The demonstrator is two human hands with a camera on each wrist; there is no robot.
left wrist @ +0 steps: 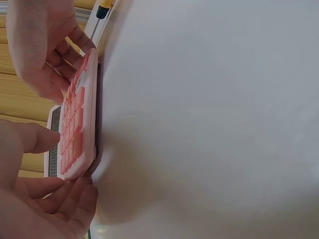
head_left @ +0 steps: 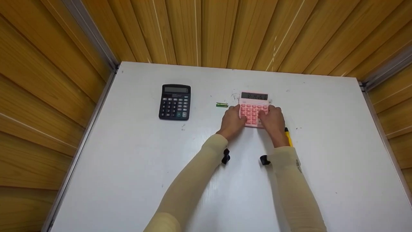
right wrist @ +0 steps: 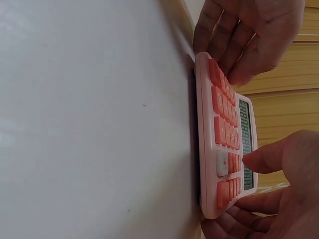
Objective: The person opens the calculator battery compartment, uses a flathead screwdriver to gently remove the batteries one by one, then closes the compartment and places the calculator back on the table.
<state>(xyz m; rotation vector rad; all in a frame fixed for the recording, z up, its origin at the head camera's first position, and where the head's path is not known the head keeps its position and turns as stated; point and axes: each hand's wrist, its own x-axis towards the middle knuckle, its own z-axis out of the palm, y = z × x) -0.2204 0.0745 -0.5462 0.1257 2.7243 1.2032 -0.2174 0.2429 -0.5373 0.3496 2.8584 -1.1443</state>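
A pink calculator [head_left: 253, 102] lies face up on the white table [head_left: 206, 180], with dark digits across its display [right wrist: 246, 144]. My left hand [head_left: 232, 120] grips its left edge, fingers along the side and thumb over the keys. On the opposite edge, my right hand [head_left: 274, 122] holds it the same way; its thumb [right wrist: 264, 157] extends over the keys near the display. Both wrist views show fingers [left wrist: 75, 199] tucked against the calculator's sides. The calculator's underside is hidden.
A green battery [head_left: 222, 104] lies just left of the pink calculator. Farther left is a black calculator [head_left: 175, 106]. A screwdriver with a yellow and black handle [head_left: 288, 137] lies beside my right wrist, partly covered. Wood-patterned walls [head_left: 212, 32] border the table.
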